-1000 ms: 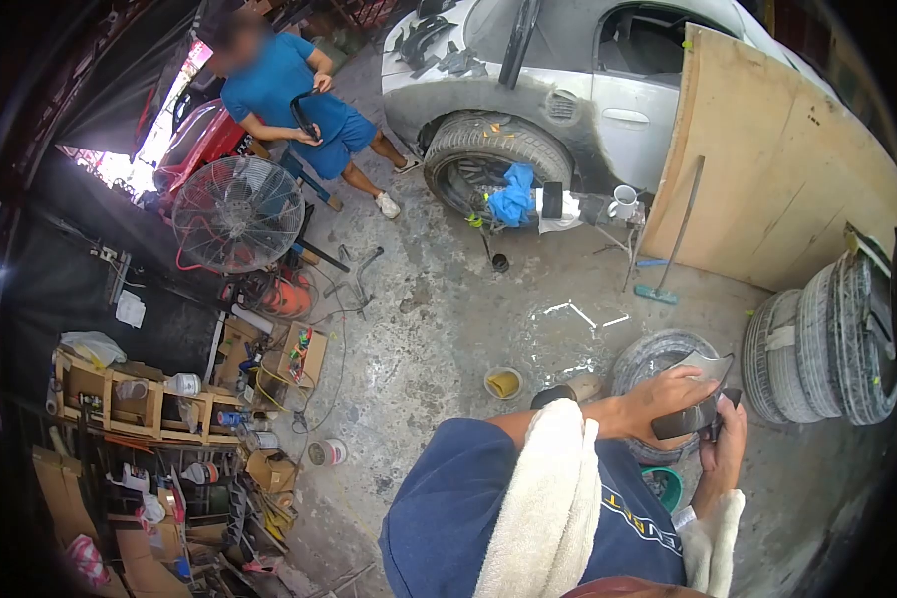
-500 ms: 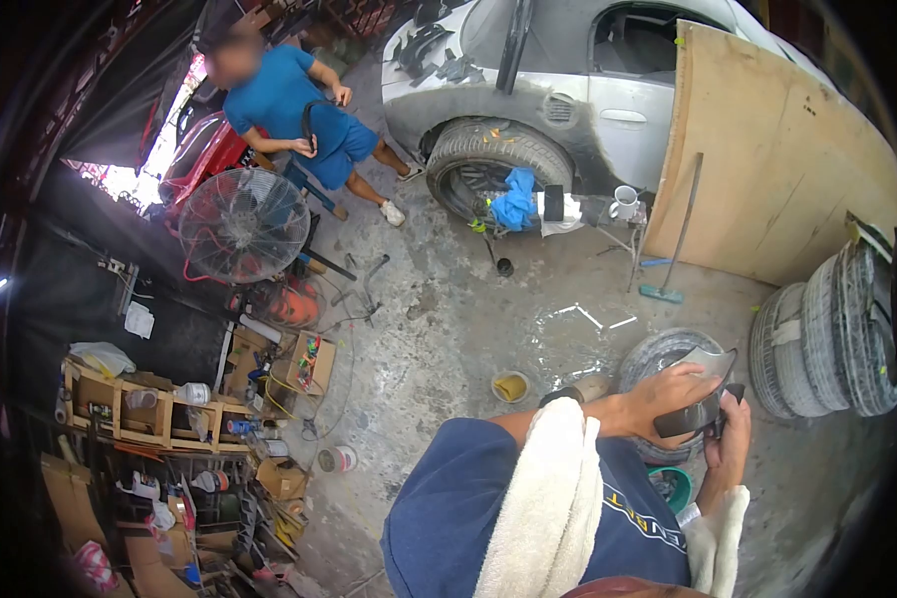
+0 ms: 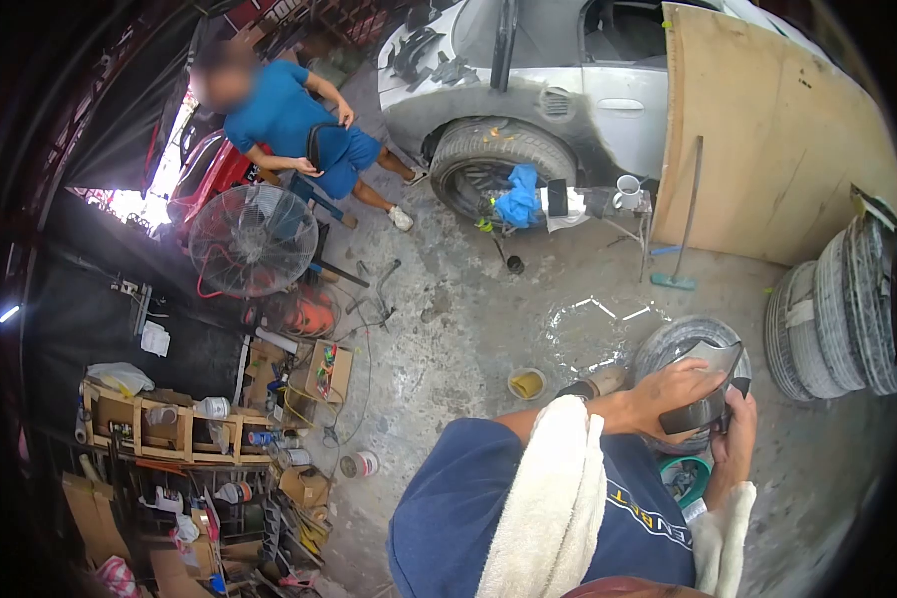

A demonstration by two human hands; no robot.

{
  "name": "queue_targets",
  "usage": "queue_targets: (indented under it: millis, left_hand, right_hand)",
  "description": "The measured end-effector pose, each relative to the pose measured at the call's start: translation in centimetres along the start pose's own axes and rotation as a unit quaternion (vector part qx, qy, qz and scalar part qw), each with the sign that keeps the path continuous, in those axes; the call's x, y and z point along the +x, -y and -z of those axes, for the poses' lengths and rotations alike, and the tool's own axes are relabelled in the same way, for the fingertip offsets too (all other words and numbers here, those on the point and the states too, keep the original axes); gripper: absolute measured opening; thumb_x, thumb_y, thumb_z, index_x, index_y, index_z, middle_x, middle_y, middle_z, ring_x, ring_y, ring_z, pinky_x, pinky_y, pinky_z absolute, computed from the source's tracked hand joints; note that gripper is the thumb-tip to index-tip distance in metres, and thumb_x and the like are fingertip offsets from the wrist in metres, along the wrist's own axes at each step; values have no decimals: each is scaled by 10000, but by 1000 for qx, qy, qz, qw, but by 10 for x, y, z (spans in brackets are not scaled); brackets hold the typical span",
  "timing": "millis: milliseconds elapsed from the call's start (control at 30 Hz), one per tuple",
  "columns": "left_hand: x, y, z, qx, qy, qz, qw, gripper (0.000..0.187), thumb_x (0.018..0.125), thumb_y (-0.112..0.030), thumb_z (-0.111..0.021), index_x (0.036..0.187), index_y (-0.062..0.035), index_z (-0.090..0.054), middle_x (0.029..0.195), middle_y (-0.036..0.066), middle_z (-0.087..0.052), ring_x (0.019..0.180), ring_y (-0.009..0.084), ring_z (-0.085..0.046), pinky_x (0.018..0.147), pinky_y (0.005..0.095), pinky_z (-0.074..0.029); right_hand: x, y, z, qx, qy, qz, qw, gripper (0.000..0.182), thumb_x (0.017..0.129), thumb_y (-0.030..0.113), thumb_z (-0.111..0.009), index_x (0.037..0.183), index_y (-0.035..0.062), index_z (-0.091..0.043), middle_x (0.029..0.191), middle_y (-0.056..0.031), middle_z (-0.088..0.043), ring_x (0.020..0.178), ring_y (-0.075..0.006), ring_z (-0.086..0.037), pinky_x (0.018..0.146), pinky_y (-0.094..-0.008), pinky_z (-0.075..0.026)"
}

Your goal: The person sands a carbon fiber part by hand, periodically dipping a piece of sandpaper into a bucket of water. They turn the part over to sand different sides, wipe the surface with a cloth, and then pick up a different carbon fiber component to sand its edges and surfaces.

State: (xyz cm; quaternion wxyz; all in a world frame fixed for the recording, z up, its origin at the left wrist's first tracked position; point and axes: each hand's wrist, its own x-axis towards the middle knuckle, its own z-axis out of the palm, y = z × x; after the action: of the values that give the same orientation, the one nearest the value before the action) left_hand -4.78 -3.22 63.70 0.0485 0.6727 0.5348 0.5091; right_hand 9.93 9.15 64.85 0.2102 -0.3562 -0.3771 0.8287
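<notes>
My left hand (image 3: 673, 394) is closed around a dark curved piece (image 3: 696, 411), with a thin grey flap (image 3: 718, 357) standing up beyond the fingers. My right hand (image 3: 736, 431) grips the right end of the same dark piece, its thumb on top. Both hands are in front of my body, over a tyre (image 3: 683, 337) lying on the floor. Below them is a green tub (image 3: 706, 482), partly hidden by my arm. A yellow-filled container (image 3: 526, 384) stands on the floor to the left.
A co-worker in blue (image 3: 294, 120) holds a dark curved piece beside a large fan (image 3: 253, 239). Ahead are a grey car (image 3: 623, 95), a small stand (image 3: 598, 204), a leaning board (image 3: 767, 140) and a broom (image 3: 674, 282). Stacked tyres (image 3: 827, 319) stand right, cluttered shelves (image 3: 184, 434) left.
The view has shifted slightly. My hands still hold the dark piece and have barely moved. The co-worker's dark piece has turned and shows a broader face.
</notes>
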Motion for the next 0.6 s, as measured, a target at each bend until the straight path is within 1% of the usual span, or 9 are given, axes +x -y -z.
queue_targets:
  millis: [33, 133, 267, 333, 367, 433, 567, 600]
  left_hand:
    - [0, 0, -1, -1, -1, -2, 1000, 739, 663, -194, -737, 1288, 90, -465, 1240, 244, -569, 1141, 357, -570, 1048, 478, -408]
    - [1, 0, 0, -2, -1, -5, 1000, 745, 663, -199, -740, 1292, 89, -461, 1236, 242, -570, 1140, 357, -569, 1048, 476, -407]
    - [1, 0, -2, -5, -3, -5, 1000, 754, 665, -206, -744, 1296, 88, -456, 1231, 240, -571, 1140, 356, -569, 1048, 474, -405]
    - [1, 0, -1, -8, -3, -6, 1000, 758, 665, -209, -746, 1299, 88, -453, 1229, 239, -572, 1140, 355, -568, 1048, 473, -404]
    - [0, 1, -2, -6, -4, -4, 1000, 760, 666, -211, -747, 1300, 87, -452, 1227, 238, -573, 1139, 355, -568, 1048, 473, -404]
    - [0, -1, -3, -7, -3, -4, 1000, 765, 666, -215, -748, 1302, 87, -449, 1225, 237, -573, 1139, 354, -568, 1048, 472, -403]
    - [0, -3, -8, -5, 4, -2, 1000, 774, 668, -222, -752, 1307, 86, -443, 1220, 234, -575, 1139, 353, -567, 1048, 470, -402]
    - [1, -2, -10, -7, 8, -3, 1000, 776, 668, -223, -753, 1308, 86, -442, 1218, 234, -575, 1139, 353, -567, 1048, 469, -401]
  right_hand:
    - [0, 0, 1, 5, -2, 0, 1000, 251, 865, 106, -613, 1094, 3, -623, 969, -71, -688, 823, -157, -671, 737, -284, -547]
    - [2, -1, 7, 3, 13, 5, 1000, 266, 866, 103, -612, 1110, -3, -617, 986, -77, -691, 840, -164, -673, 756, -289, -546]
    - [0, 1, 6, -1, 12, 7, 1000, 262, 868, 104, -610, 1110, 3, -618, 977, -68, -691, 828, -156, -673, 744, -283, -547]
    - [1, -2, 8, -6, -13, 10, 1000, 260, 865, 117, -614, 1102, 13, -621, 947, -49, -687, 784, -133, -662, 671, -256, -537]
    - [0, -2, 8, -6, -13, 9, 1000, 260, 865, 117, -614, 1102, 13, -621, 947, -49, -687, 784, -133, -662, 671, -256, -537]
    - [-2, -2, 9, -18, -30, 7, 999, 254, 859, 132, -621, 1089, 24, -626, 910, -27, -676, 738, -110, -644, 586, -229, -509]
    - [-3, -7, 17, -15, -13, -15, 1000, 234, 855, 143, -623, 1064, 38, -624, 879, -10, -662, 717, -99, -630, 539, -218, -484]
    - [-5, -9, 13, -3, -41, -5, 999, 210, 854, 139, -623, 1043, 47, -626, 870, -12, -660, 719, -105, -631, 543, -219, -486]
